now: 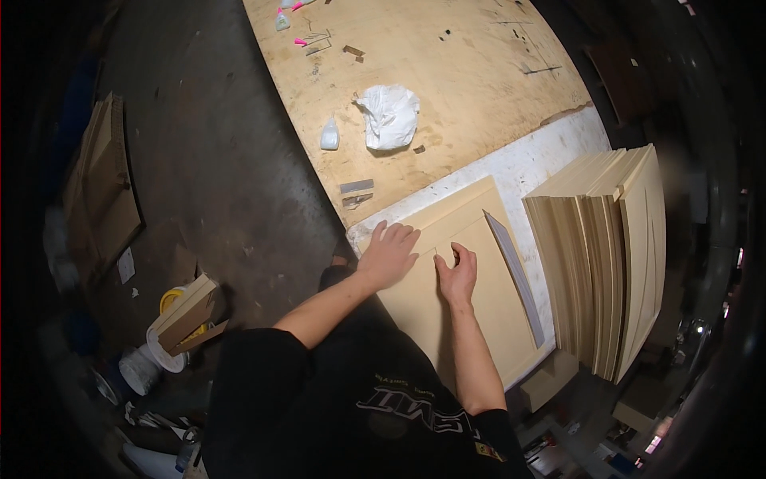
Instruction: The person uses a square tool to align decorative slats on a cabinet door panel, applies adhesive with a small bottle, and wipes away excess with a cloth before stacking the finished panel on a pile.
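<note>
A pale wooden panel (415, 307) with a raised border lies in front of me on the white-covered end of the table. My left hand (388, 257) rests on its left part, palm down and fingers spread. Right of it, my right hand (458, 275) is over the panel's middle, thumb apart from the curled fingers, with nothing visible between them. Below the fingertips, a thin line crosses the panel; I cannot tell whether it is a groove or an edge. Along the panel's right side lies a long grey strip (515, 279).
A tall stack of pale panels (586, 247) stands close on the right. Farther along the wooden table (463, 72) are a crumpled white bag (389, 117), a small squeeze bottle (329, 135) and short grey strips (357, 187). Buckets (169, 351) with board offcuts stand on the floor at left.
</note>
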Demonstrator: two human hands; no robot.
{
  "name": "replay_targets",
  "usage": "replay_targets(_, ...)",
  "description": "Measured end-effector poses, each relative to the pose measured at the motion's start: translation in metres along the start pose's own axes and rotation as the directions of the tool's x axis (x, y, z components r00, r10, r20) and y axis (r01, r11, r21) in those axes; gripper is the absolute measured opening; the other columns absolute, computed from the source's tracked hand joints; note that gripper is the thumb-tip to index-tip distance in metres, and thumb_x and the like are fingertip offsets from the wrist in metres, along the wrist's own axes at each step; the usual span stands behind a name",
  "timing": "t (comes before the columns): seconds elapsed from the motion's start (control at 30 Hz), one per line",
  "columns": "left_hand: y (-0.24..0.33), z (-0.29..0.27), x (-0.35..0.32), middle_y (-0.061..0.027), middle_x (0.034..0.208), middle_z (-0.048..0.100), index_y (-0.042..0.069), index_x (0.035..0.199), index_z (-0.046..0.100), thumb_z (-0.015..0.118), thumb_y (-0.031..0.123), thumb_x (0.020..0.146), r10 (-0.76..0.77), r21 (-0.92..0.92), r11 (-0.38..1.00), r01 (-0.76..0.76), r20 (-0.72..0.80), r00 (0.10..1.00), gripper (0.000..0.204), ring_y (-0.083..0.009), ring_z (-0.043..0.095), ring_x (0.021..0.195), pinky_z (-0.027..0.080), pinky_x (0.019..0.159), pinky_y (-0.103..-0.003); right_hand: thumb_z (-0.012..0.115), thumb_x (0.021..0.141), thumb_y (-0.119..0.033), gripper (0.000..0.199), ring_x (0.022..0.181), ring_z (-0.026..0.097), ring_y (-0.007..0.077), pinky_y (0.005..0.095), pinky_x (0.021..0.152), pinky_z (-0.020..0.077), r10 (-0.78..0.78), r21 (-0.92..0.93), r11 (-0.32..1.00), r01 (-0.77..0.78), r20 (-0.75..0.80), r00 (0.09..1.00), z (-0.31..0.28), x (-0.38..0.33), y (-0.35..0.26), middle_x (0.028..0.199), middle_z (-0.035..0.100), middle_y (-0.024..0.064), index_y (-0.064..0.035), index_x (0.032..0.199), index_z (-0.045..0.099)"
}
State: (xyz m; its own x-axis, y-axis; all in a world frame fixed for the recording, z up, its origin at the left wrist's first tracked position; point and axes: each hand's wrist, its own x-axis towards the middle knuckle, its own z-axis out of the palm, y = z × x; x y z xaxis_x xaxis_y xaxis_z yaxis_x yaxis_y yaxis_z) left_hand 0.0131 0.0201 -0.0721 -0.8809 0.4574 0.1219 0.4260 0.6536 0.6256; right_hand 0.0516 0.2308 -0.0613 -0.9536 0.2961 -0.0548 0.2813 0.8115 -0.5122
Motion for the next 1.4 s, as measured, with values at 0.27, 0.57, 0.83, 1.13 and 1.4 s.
replay_targets(0.27,-0.008,0.008,-0.003,-0.0108,0.139,0.057,0.005,0.145,0.055,0.062,0.035,0.100,-0.027,0.019,0.999,0.027,0.001,1.000,0.055,-0.0290,0.046,0.139,0.023,0.125,-0.056,0.087,0.082,-0.023,0.042,0.086,0.058,0.0156,0.0314,0.080,0.0523,0.318,0.174,0.914,-0.367,0.259,0.912,-0.017,0.027,-0.006,0.101,0.062,0.0051,-0.0062,0.117,0.070)
replay_targets(0.57,-0.012,0.007,-0.004,-0.0100,0.132,0.060,0.005,0.142,0.057,0.063,0.029,0.098,-0.080,-0.049,0.996,0.079,-0.018,0.997,0.050,-0.0266,0.050,0.136,0.024,0.125,-0.056,0.089,0.087,-0.020,0.034,0.070,0.049,0.0038,0.0219,0.060,0.0416,0.318,0.047,0.913,-0.405,0.540,0.779,-0.031,0.069,-0.002,0.078,0.057,-0.0048,-0.0071,0.102,0.061)
replay_targets(0.83,-0.014,0.025,-0.007,-0.0052,0.111,0.062,0.009,0.105,0.066,0.067,0.023,0.091,-0.063,0.074,0.994,0.084,-0.257,0.964,0.020,-0.0227,0.057,0.122,0.031,0.121,-0.054,0.088,0.089,-0.027,0.035,0.069,0.053,0.0064,0.0234,0.061,0.0444,0.202,-0.112,0.979,-0.170,0.642,0.739,-0.040,0.094,0.004,0.076,0.060,-0.0029,-0.0091,0.084,0.059)
replay_targets(1.13,-0.019,0.041,-0.012,-0.0076,0.111,0.066,0.006,0.098,0.071,0.061,0.017,0.095,-0.064,0.001,0.998,0.068,-0.316,0.947,0.015,-0.0247,0.059,0.121,0.036,0.119,-0.052,0.083,0.095,-0.027,0.032,0.072,0.060,0.0096,0.0253,0.065,0.0495,0.210,-0.133,0.978,-0.162,0.646,0.734,-0.037,0.090,-0.012,0.079,0.068,0.0017,-0.0080,0.086,0.059)
replay_targets(1.4,-0.015,0.034,-0.013,-0.0065,0.110,0.068,0.006,0.096,0.074,0.060,0.015,0.095,-0.081,0.027,0.996,0.091,-0.261,0.962,0.017,-0.0234,0.060,0.120,0.037,0.120,-0.051,0.079,0.096,-0.045,0.037,0.070,0.057,0.0072,0.0275,0.052,0.0369,0.383,-0.301,0.922,-0.244,0.617,0.687,-0.041,0.092,-0.028,0.083,0.062,-0.0051,-0.0175,0.086,0.056)
